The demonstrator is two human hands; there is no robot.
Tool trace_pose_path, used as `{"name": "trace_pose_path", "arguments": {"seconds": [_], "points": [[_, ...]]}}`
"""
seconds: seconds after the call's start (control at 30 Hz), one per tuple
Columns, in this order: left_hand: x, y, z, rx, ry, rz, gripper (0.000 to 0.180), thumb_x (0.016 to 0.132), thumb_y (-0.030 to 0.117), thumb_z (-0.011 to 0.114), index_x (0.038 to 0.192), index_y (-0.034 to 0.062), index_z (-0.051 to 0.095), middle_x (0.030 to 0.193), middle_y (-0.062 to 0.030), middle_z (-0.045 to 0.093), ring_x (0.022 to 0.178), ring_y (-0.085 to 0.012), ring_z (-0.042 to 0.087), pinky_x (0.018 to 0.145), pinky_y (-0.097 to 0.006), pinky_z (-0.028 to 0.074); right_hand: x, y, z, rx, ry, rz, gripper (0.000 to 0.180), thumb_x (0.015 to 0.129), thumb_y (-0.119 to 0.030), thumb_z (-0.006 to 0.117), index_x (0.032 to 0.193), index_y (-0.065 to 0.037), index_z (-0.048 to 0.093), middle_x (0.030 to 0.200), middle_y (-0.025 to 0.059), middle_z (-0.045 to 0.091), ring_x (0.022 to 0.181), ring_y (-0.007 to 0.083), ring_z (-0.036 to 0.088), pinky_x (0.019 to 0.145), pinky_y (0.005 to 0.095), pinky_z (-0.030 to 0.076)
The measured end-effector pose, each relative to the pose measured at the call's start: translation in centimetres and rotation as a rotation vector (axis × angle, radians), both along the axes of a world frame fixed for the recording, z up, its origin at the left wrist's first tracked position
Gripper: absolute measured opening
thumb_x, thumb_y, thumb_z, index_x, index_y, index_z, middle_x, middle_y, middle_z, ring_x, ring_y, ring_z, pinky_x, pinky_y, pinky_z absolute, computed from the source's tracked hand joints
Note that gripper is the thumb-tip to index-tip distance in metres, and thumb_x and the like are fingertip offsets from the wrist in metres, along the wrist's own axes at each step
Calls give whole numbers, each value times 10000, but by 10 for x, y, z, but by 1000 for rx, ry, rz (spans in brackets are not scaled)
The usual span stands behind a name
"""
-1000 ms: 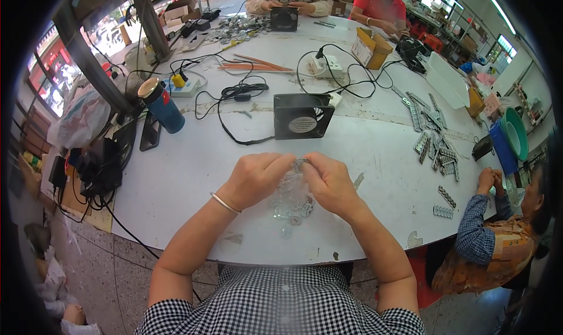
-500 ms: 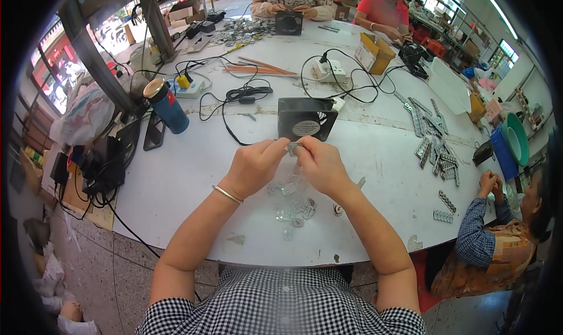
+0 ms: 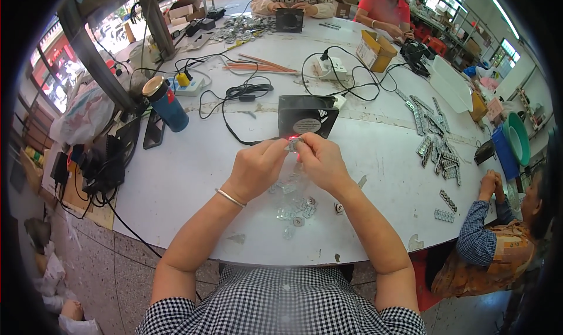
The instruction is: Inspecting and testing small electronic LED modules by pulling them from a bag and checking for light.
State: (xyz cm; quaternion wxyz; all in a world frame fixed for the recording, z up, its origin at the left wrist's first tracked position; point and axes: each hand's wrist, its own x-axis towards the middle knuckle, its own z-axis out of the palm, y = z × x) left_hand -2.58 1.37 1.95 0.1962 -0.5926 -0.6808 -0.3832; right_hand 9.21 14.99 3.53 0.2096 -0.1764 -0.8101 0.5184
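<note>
My left hand (image 3: 255,167) and my right hand (image 3: 324,164) meet over the table, fingers pinched from both sides on a small silvery piece (image 3: 292,146). A red glow shows at its upper edge and beside my right fingers. The piece's exact kind is too small to make out. Directly beyond my fingertips stands a black box-shaped cooling fan (image 3: 305,117) with a pale oval label. Below my hands lie loose clear plastic bits (image 3: 286,212) and a few small silvery pieces (image 3: 298,222). One more dark-and-silver piece (image 3: 339,207) rests by my right forearm.
Several segmented silvery strips (image 3: 437,147) lie to the right. At left stand a blue bottle (image 3: 169,107) and a phone (image 3: 154,131), near black cables (image 3: 246,91) and a power strip (image 3: 189,87). A person (image 3: 498,241) sits at right; two others work across the table.
A red glow has appeared at the small piece between my fingertips. My hands have barely moved, with a slight shift of the fingers around the piece.
</note>
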Motion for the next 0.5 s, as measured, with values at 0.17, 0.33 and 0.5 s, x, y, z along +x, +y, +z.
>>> {"name": "trace_pose_path", "arguments": {"seconds": [0.17, 0.33, 0.5], "points": [[5, 1, 1, 44, 18, -26, 194, 810, 13, 691, 1000, 16, 650, 807, -111, 666, 612, -272, 640, 528, -337, 516, 3, -1, -3, 54, 50, -12, 165, 958, -140, 544, 889, -1, 604, 686, 13, 589, 594, 73, 504, 548, 258, 425], [15, -2, 0, -37, 2, -29, 187, 811, 16, 693, 993, 12, 650, 795, -114, 659, 614, -276, 635, 530, -341, 513, 10, -3, -1, -118, 16, -20, 169, 957, -136, 550, 900, 9, 613, 679, 6, 584, 585, 68, 503, 536, 252, 425], [27, -4, 1, -77, -297, -82, 167, 816, 24, 689, 978, 13, 652, 787, -126, 651, 633, -286, 637, 550, -348, 512, 43, -4, -3, -22, -24, -28, 182, 961, -141, 552, 909, 6, 646, 684, -4, 591, 589, 57, 508, 538, 234, 423]]}}
